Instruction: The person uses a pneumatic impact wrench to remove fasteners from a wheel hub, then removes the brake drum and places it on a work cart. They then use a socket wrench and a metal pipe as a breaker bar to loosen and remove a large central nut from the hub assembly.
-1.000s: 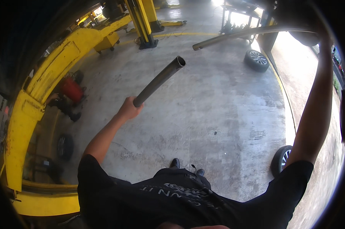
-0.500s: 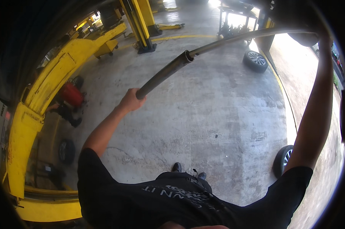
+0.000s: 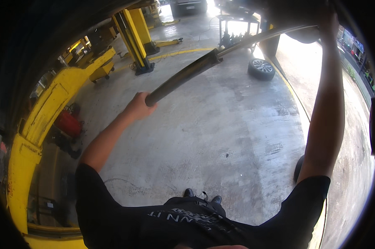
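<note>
My left hand (image 3: 139, 106) is wrapped round the lower end of a dark metal pipe (image 3: 183, 79), its arm reaching forward. From the pipe's open far end a thinner, shiny metal bar (image 3: 262, 37) runs up to the right. The pipe sits around that bar like a sleeve. My right hand (image 3: 329, 28) is raised at the upper right, beside the far end of the bar, under a dark mass overhead. Shadow hides its fingers and the bar's end, so its grip cannot be made out.
A yellow lift arm (image 3: 56, 93) curves along the left, with yellow posts (image 3: 133, 37) behind. A wheel (image 3: 261, 69) lies on the concrete floor at the right; another tyre (image 3: 299, 168) shows behind my right arm. A metal cart (image 3: 238, 30) stands at the back. Something red (image 3: 69, 122) sits left.
The pipe's far end looks nearer and slightly higher, while my left hand keeps hold of it. The right arm and the whole surroundings sit further left in view.
</note>
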### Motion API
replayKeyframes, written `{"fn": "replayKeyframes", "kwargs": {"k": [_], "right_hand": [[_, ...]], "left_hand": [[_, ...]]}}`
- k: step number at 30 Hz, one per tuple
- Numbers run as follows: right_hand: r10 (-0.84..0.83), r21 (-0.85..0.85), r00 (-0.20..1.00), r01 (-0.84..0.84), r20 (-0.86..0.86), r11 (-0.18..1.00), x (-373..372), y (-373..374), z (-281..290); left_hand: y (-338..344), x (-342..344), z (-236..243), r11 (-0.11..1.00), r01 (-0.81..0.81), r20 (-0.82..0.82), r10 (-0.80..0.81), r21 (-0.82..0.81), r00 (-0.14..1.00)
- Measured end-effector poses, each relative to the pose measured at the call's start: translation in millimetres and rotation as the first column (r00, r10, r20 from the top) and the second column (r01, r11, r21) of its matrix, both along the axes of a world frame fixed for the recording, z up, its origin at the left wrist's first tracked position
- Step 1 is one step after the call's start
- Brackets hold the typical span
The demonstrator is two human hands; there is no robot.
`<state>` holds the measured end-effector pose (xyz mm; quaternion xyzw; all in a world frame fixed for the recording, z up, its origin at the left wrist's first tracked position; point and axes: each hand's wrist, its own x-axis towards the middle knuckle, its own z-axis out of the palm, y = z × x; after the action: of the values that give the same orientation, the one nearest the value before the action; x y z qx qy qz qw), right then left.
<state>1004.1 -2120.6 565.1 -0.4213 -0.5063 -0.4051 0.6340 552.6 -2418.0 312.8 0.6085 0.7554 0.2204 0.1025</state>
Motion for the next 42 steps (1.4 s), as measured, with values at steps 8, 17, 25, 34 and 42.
{"fn": "replayKeyframes", "kwargs": {"k": [8, 17, 25, 34, 42], "right_hand": [[0.522, 0.021, 0.800, -0.541, -0.294, 0.841, -20, -7, -5], [0.477, -0.070, 0.823, -0.520, -0.309, 0.851, -20, 0, -7], [0.420, -0.119, 0.884, -0.448, -0.205, 0.886, -15, 12, -7], [0.702, -0.098, 0.617, -0.771, -0.354, 0.629, -3, -26, -5], [0.932, 0.551, 0.231, -0.757, -0.279, 0.352, 27, -72, -90]], "left_hand": [[28, 73, 45, 0.991, 0.033, -0.009, -0.033, 0.130, 0.999], [65, 119, 79, 0.976, 0.058, -0.075, -0.044, 0.208, 0.996], [96, 157, 109, 0.982, 0.078, -0.062, -0.068, 0.173, 0.996], [92, 168, 113, 0.985, 0.069, -0.127, -0.049, 0.160, 0.991], [96, 172, 106, 0.998, 0.021, -0.075, -0.017, 0.054, 0.997]]}}
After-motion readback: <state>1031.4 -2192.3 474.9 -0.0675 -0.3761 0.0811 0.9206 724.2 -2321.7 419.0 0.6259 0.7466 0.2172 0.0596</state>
